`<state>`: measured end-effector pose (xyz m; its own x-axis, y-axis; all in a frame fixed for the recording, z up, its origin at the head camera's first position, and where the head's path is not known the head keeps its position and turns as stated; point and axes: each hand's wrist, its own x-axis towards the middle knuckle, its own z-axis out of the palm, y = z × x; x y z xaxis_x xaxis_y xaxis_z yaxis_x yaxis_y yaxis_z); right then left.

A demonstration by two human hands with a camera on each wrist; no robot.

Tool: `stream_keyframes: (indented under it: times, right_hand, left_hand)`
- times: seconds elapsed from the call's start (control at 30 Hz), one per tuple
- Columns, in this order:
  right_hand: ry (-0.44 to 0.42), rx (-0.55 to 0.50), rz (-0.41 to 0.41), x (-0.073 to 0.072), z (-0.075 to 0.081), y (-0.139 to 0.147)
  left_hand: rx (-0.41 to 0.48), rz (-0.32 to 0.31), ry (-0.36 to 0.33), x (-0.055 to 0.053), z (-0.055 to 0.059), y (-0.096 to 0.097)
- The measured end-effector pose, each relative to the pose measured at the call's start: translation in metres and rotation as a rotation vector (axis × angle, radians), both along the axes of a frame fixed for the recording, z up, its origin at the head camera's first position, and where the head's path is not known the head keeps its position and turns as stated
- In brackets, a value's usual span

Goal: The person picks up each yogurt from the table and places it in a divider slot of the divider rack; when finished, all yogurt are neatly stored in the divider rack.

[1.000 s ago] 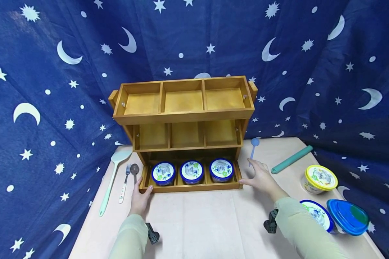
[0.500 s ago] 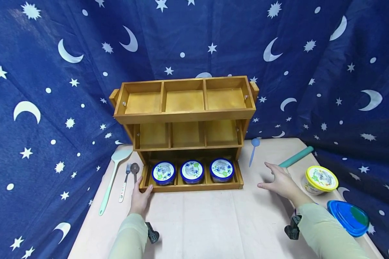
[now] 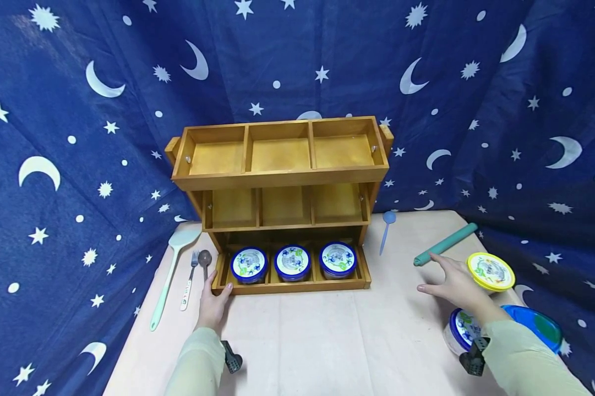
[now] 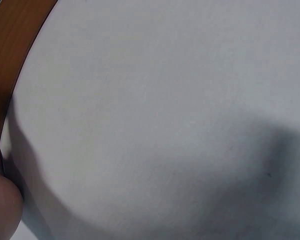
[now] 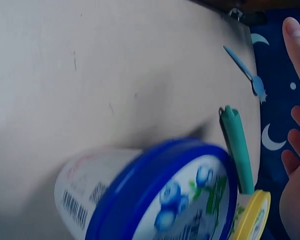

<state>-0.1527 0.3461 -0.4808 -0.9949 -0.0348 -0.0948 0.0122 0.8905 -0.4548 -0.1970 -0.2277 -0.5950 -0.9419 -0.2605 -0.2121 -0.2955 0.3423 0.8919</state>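
A three-tier wooden shelf (image 3: 282,180) stands at the back of the table, its tiers split into compartments. Three blue-lidded tubs (image 3: 292,262) sit in the bottom tier, one per compartment. My left hand (image 3: 214,303) grips the bottom tier's left front corner, thumb at the front edge. To the right, my right hand (image 3: 458,283) hangs over the table holding nothing, fingers and thumb spread apart. Beneath its wrist is another blue-lidded tub (image 5: 185,200), printed with blueberries. A yellow-lidded tub (image 3: 491,271) stands just beyond the hand, partly covered by it.
At right lie a green roll (image 3: 446,244), a blue spoon (image 3: 386,231) and a blue lidded container (image 3: 537,327) partly behind the sleeve. Left of the shelf are a pale green turner (image 3: 170,275), a fork (image 3: 190,280) and a brown spoon (image 3: 205,259). A blue star-patterned cloth (image 3: 287,60) hangs behind.
My right hand has left the shelf's right front corner and moved right toward the tubs. The left hand has stayed at its corner, and the shelf has not moved.
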Motion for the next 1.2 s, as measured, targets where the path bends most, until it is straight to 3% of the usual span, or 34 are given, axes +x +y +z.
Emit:
stream_keyframes:
  times: [0.33,0.97,1.2]
  right_hand:
    - [-0.026,0.03,0.037,0.014,-0.008,0.022]
    - [-0.071,0.064,0.105,0.034,-0.014,0.031]
    - [-0.103,0.086,0.128,0.04,-0.013,0.032]
  left_hand:
    - [0.005,-0.019,0.001,-0.001,0.0,0.0]
    - [0.012,-0.014,-0.005,0.002,0.001,0.0]
    - [0.008,-0.01,0.028,0.0,-0.001,-0.002]
